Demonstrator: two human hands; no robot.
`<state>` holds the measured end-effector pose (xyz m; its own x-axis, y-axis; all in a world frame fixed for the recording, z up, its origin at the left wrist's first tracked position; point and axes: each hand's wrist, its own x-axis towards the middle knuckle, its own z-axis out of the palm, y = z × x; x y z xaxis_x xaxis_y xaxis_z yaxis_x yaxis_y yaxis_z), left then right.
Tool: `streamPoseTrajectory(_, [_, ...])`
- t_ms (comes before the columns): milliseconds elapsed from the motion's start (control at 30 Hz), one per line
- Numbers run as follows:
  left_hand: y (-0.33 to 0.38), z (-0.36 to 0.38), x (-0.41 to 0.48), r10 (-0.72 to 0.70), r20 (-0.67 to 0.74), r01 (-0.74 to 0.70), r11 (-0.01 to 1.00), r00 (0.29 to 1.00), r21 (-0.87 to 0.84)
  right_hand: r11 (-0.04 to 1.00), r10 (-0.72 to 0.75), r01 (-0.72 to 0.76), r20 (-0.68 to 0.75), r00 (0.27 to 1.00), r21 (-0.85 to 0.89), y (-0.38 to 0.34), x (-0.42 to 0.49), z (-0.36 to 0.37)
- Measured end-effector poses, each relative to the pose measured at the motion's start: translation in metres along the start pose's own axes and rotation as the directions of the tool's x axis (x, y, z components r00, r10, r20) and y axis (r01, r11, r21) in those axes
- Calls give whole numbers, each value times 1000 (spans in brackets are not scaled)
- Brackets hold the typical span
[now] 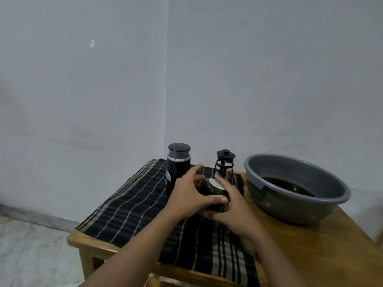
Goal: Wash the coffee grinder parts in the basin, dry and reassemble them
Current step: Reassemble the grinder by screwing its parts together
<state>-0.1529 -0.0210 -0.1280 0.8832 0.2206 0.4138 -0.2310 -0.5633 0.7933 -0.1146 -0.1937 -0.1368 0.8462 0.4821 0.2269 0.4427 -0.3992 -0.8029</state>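
A black coffee grinder (177,166) with a clear lid stands upright at the back of the striped cloth (128,206). In front of it both my hands hold a small dark rounded part (215,188) with a white round face, tilted on its side just above the cloth. My left hand (187,192) wraps it from the left, thumb across the front. My right hand (230,206) cups it from the right and below. A grey basin (296,168) with dark water sits at the right.
A small black French press (224,165) stands behind my hands, next to the grinder. The cloth covers the left half of a wooden table (323,255). The table's left and front edges are close. Bare walls meet in a corner behind.
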Motion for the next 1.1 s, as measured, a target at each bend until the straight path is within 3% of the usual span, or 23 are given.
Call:
streamPoseTrajectory(33, [-1, -7, -1, 62, -155, -59, 998, 986, 26, 1000, -11, 10, -27, 1000, -23, 0, 3, 2])
streamPoseTrajectory(100, [-7, -17, 1, 93, -492, -71, 995, 865, 65, 1000, 4, -5, -74, 997, -9, 4, 8, 4])
streamPoseTrajectory(167, [-17, -25, 14, -88, -574, 127, 992, 814, 29, 999, 31, -31, -101, 994, 10, 8, 12, 7])
streamPoseTrajectory(233, [-28, -32, 26, -270, -430, 277, 960, 861, -48, 999, 48, -45, -112, 993, 28, 9, 13, 10])
streamPoseTrajectory(300, [-40, -32, 37, -322, -290, 294, 946, 901, -134, 997, 60, -52, -136, 989, 56, 9, 11, 12])
streamPoseTrajectory(400, [-43, -30, 43, -345, -298, 329, 938, 890, -106, 986, 54, -25, -173, 983, 165, 9, 6, 14])
streamPoseTrajectory(433, [-43, -30, 45, -371, -325, 333, 928, 870, -168, 983, 54, -18, -193, 980, 181, 11, 6, 13])
streamPoseTrajectory(500, [-37, -35, 44, -537, -265, 356, 782, 801, -511, 972, 89, -37, -213, 973, 233, 13, 7, 11])
streamPoseTrajectory(567, [-33, -42, 41, -669, -100, 357, 510, 737, -782, 927, 167, -97, -167, 972, 363, 15, 9, 9])
streamPoseTrajectory(600, [-31, -44, 39, -684, -38, 338, 408, 728, -848, 891, 204, -132, -124, 971, 433, 13, 10, 9])
streamPoseTrajectory(667, [-28, -46, 35, -688, -2, 302, 322, 726, -897, 824, 224, -160, -54, 973, 544, 8, 11, 10])
streamPoseTrajectory(900, [-9, -34, 23, -654, 31, 307, 312, 756, -899, 792, 158, -126, -1, 987, 597, -11, 12, 24])
streamPoseTrajectory(1100, [0, -30, 19, -629, 26, 284, 313, 777, -906, 828, 147, -85, -67, 987, 554, -18, 10, 21])
